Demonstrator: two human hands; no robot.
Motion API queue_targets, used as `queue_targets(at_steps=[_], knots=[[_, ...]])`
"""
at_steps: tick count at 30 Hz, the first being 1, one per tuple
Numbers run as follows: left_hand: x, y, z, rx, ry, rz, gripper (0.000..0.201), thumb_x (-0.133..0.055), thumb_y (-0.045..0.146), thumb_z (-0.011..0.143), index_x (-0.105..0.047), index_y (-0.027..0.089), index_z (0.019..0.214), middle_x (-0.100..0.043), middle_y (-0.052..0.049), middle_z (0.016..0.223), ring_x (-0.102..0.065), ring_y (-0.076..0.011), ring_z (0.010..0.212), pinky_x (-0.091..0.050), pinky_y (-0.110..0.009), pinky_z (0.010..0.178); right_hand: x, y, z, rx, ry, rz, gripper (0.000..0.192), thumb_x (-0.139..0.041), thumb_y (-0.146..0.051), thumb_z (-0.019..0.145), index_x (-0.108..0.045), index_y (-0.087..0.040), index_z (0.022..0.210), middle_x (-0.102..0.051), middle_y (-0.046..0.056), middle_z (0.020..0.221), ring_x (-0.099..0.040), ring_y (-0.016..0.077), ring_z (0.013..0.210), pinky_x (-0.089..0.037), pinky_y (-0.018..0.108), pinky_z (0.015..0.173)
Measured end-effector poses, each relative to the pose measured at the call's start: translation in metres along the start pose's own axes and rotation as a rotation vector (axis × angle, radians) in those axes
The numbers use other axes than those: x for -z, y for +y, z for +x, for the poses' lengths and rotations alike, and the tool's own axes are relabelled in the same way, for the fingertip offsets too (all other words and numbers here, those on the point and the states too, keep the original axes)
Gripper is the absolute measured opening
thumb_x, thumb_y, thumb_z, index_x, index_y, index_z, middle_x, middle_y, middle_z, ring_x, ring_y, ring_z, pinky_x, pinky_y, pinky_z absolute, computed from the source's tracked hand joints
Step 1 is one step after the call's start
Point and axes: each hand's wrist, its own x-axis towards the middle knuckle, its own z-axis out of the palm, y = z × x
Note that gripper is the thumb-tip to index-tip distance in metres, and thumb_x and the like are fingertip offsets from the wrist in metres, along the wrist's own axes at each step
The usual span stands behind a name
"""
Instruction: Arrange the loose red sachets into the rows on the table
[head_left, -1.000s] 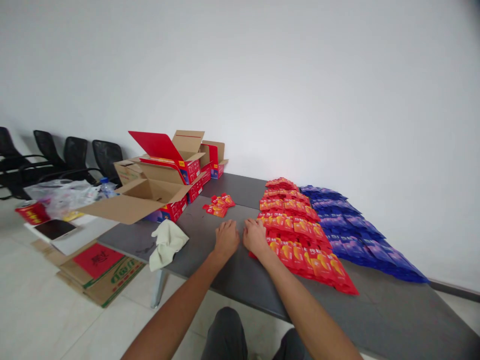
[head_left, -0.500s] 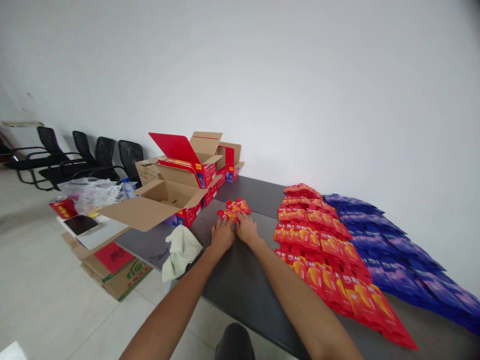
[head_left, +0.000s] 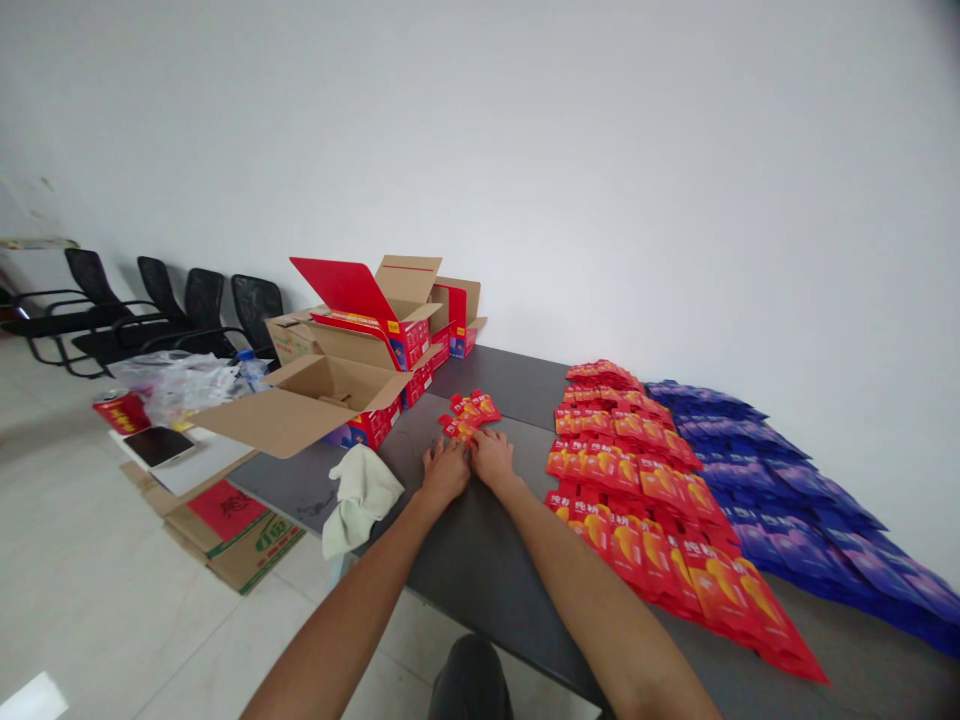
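On the dark table, a small group of red packets [head_left: 475,408] with a yellow-orange print lies just beyond my hands. My left hand [head_left: 445,470] is at the near left end of the group, back upward, fingers bent around the nearest packet's edge. Close beside it, my right hand [head_left: 492,458] has its fingers curled on the same packet from the right. The fingertips and the near part of that packet are partly hidden by the hands. To the left of my forearm, a pale cloth [head_left: 364,495] lies crumpled over the table's edge.
Overlapping rows of red packets [head_left: 637,465] and blue packets [head_left: 780,490] cover the right side. Open red cartons [head_left: 382,425] stand at the left. Beyond the table edge are a tablet-like device [head_left: 157,447], plastic bags [head_left: 180,385], flattened cardboard [head_left: 251,555] and black chairs [head_left: 255,305].
Both hands have moved slightly toward me relative to the far packets in the small group, still at its near end. The view has shifted slightly.
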Motion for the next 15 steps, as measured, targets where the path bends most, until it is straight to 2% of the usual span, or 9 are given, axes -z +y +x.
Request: queue_targets(at_steps=[4,9,15], knots=[[0.002,0.006,-0.011,-0.052,-0.009,-0.006,0.042,-0.029,0.028,0.092,-0.052,0.026,0.127,-0.049,-0.009,0.138,-0.031,-0.0282,0.133,-0.024,-0.055,0.105,0.003,0.006,-0.009,-0.059,0.029,0.042,0.027,-0.045,-0.034,0.093,-0.058,-0.021,0.113,-0.055,0.012,0.120,-0.046,0.0260,0.111,-0.037,0.037,0.088],[0.008,0.017,-0.029,-0.071,-0.067,-0.010,0.041,-0.029,0.025,0.092,-0.052,0.028,0.125,-0.052,-0.008,0.135,-0.035,-0.0254,0.133,-0.025,-0.054,0.105,0.010,0.014,-0.018,-0.111,0.037,0.115,0.029,-0.053,-0.030,0.088,-0.058,-0.010,0.109,-0.059,0.017,0.112,-0.051,0.0261,0.110,-0.037,0.034,0.092],[0.011,0.031,-0.049,-0.087,-0.097,-0.012,0.041,-0.030,0.024,0.092,-0.052,0.027,0.125,-0.051,-0.008,0.135,-0.035,-0.0264,0.133,-0.027,-0.054,0.104,0.017,0.027,-0.034,-0.202,0.007,0.282,0.023,-0.062,-0.023,0.078,-0.062,-0.014,0.099,-0.067,0.012,0.101,-0.062,0.0238,0.097,-0.044,0.029,0.081]])
